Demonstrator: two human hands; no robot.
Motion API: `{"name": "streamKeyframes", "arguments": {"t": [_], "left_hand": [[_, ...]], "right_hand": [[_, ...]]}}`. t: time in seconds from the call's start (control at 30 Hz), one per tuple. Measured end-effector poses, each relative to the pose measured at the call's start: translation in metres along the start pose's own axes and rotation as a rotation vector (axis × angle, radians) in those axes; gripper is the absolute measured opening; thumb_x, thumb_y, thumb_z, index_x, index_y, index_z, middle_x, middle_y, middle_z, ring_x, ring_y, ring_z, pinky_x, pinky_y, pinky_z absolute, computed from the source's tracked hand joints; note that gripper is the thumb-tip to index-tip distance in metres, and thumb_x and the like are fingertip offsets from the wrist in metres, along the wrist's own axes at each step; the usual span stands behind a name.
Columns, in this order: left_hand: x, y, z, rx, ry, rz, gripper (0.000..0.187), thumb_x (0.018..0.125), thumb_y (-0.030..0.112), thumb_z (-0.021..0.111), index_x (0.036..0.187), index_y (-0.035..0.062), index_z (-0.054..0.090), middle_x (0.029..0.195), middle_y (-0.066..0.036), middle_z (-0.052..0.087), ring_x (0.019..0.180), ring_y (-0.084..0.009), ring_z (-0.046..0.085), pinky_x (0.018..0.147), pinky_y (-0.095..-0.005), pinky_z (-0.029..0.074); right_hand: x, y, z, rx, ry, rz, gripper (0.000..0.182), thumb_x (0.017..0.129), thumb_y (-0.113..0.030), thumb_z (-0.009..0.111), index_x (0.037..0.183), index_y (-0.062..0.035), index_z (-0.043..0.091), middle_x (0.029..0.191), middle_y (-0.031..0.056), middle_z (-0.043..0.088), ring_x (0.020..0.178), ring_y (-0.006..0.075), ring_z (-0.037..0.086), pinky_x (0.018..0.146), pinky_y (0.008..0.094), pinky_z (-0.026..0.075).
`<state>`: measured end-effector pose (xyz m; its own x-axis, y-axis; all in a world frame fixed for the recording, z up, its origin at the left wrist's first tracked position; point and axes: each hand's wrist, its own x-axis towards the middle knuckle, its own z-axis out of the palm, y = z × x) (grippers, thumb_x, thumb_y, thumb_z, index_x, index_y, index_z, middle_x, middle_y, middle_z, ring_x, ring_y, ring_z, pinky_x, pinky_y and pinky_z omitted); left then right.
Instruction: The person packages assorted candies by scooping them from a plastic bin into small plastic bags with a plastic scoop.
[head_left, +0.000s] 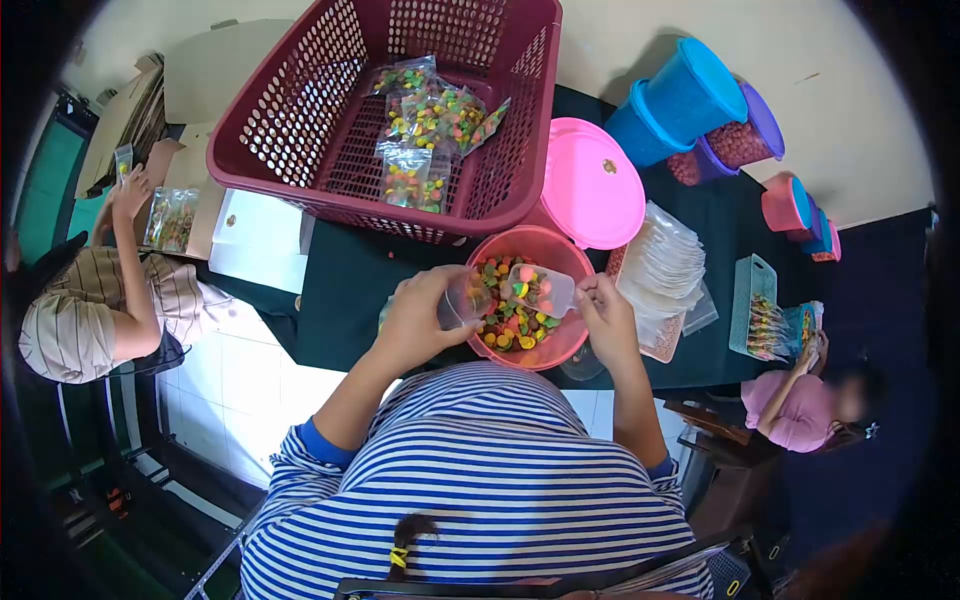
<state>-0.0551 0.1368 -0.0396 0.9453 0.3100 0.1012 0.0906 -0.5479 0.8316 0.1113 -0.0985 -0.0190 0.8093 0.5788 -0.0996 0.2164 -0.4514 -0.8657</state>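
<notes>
An orange-red tub (572, 255) of small colourful candies (505, 325) stands right in front of me. In my left hand (425, 315) is a clear plastic cup (467, 300), tilted over the tub's left side. My right hand (607, 318) grips the handle of a clear scoop (543, 290), which carries a few candies above the rest. The scoop's tip is close to the cup. What the cup contains, if anything, is hard to make out.
Behind the tub stands a maroon basket (480, 222) with filled candy bags (430, 120). A pink-lidded container (595, 185) and a stack of clear bags (660, 260) are to the right. Other people sit at the left (90, 310) and right (795, 410).
</notes>
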Motion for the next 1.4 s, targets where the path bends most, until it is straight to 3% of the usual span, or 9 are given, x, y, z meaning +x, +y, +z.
{"name": "streamKeyframes", "arguments": {"t": [0.13, 0.5, 0.6, 0.77, 0.83, 1.03, 1.17, 1.3, 1.4], "left_hand": [[-0.001, 0.011, -0.001, 0.094, -0.031, 0.018, 0.068, 0.07, 0.03, 0.083, 0.129, 0.0102, 0.055, 0.124, -0.011, 0.061, 0.116, -0.0304, 0.055, 0.101, -0.0436, 0.038], [-0.003, 0.014, 0.01, 0.082, -0.045, 0.075, 0.071, 0.068, 0.03, 0.084, 0.13, 0.0131, 0.055, 0.131, -0.009, 0.058, 0.121, -0.031, 0.052, 0.103, -0.0457, 0.036], [-0.003, 0.016, 0.01, 0.1, -0.038, 0.082, 0.07, 0.068, 0.029, 0.084, 0.129, 0.0123, 0.055, 0.132, -0.009, 0.058, 0.121, -0.0314, 0.052, 0.103, -0.0462, 0.036], [-0.002, 0.033, 0.009, 0.027, -0.065, 0.094, 0.07, 0.068, 0.029, 0.084, 0.129, 0.0096, 0.055, 0.128, -0.01, 0.06, 0.12, -0.0329, 0.053, 0.103, -0.0453, 0.037], [0.005, 0.043, 0.002, -0.015, -0.093, 0.086, 0.068, 0.072, 0.03, 0.082, 0.13, 0.0083, 0.054, 0.126, -0.013, 0.061, 0.115, -0.031, 0.058, 0.1, -0.0428, 0.042], [0.04, 0.059, -0.021, -0.899, -0.716, -0.095, 0.062, 0.091, 0.048, 0.064, 0.135, 0.0063, 0.049, 0.117, -0.015, 0.063, 0.103, -0.021, 0.064, 0.082, -0.0345, 0.053], [0.048, 0.039, -0.016, -1.375, -0.986, -0.099, 0.081, 0.089, 0.053, 0.062, 0.145, 0.0004, 0.035, 0.126, -0.019, 0.058, 0.109, -0.0282, 0.063, 0.094, -0.0384, 0.05], [0.033, 0.03, -0.009, -1.595, -0.907, -0.072, 0.064, 0.097, 0.049, 0.051, 0.135, -0.0008, 0.045, 0.12, -0.017, 0.061, 0.097, -0.0215, 0.065, 0.083, -0.0332, 0.055], [0.026, 0.024, -0.032, -1.321, -0.531, 0.004, 0.058, 0.092, 0.043, 0.062, 0.13, 0.0012, 0.05, 0.122, -0.015, 0.061, 0.096, -0.023, 0.065, 0.089, -0.0352, 0.051]], "right_hand": [[-0.004, -0.013, -0.003, 0.21, -0.053, 0.033, 0.01, 0.095, -0.005, 0.059, 0.101, 0.001, 0.054, 0.088, 0.0047, 0.06, 0.081, 0.0093, 0.058, 0.073, 0.0249, 0.047], [-0.011, -0.024, 0.0, -0.166, -0.026, -0.013, 0.017, 0.091, -0.014, 0.066, 0.1, -0.0025, 0.056, 0.082, 0.014, 0.067, 0.079, 0.0229, 0.068, 0.07, 0.0341, 0.051], [-0.01, -0.037, -0.001, -0.211, -0.011, -0.033, 0.014, 0.091, -0.007, 0.065, 0.099, -0.0015, 0.054, 0.077, 0.0112, 0.066, 0.07, 0.013, 0.062, 0.066, 0.0273, 0.047], [-0.008, -0.06, -0.005, -0.334, 0.011, -0.12, 0.015, 0.09, -0.008, 0.065, 0.099, -0.0022, 0.055, 0.076, 0.0123, 0.066, 0.071, 0.0177, 0.066, 0.066, 0.0298, 0.048], [-0.006, -0.084, -0.011, -0.413, -0.006, -0.235, 0.018, 0.085, -0.01, 0.069, 0.097, -0.0036, 0.058, 0.082, 0.0142, 0.068, 0.077, 0.0305, 0.068, 0.068, 0.0397, 0.05], [0.0, -0.167, -0.028, -0.852, -0.008, -0.946, 0.021, 0.073, -0.017, 0.074, 0.09, -0.0132, 0.063, 0.075, -0.0028, 0.058, 0.069, 0.0161, 0.051, 0.077, 0.0389, 0.035], [-0.001, -0.193, -0.03, -0.987, -0.037, -1.32, 0.026, 0.065, -0.02, 0.072, 0.088, -0.0175, 0.061, 0.076, -0.0061, 0.055, 0.07, 0.0111, 0.053, 0.08, 0.04, 0.036], [-0.007, -0.197, -0.043, -0.994, 0.119, -1.477, 0.026, 0.064, -0.024, 0.075, 0.084, -0.0195, 0.061, 0.085, -0.0062, 0.063, 0.074, 0.0116, 0.058, 0.082, 0.0412, 0.036], [-0.011, -0.182, -0.056, -1.076, 0.363, -1.146, 0.021, 0.071, -0.02, 0.077, 0.086, -0.0143, 0.063, 0.082, 0.0003, 0.064, 0.076, 0.021, 0.058, 0.079, 0.0424, 0.037]]}}
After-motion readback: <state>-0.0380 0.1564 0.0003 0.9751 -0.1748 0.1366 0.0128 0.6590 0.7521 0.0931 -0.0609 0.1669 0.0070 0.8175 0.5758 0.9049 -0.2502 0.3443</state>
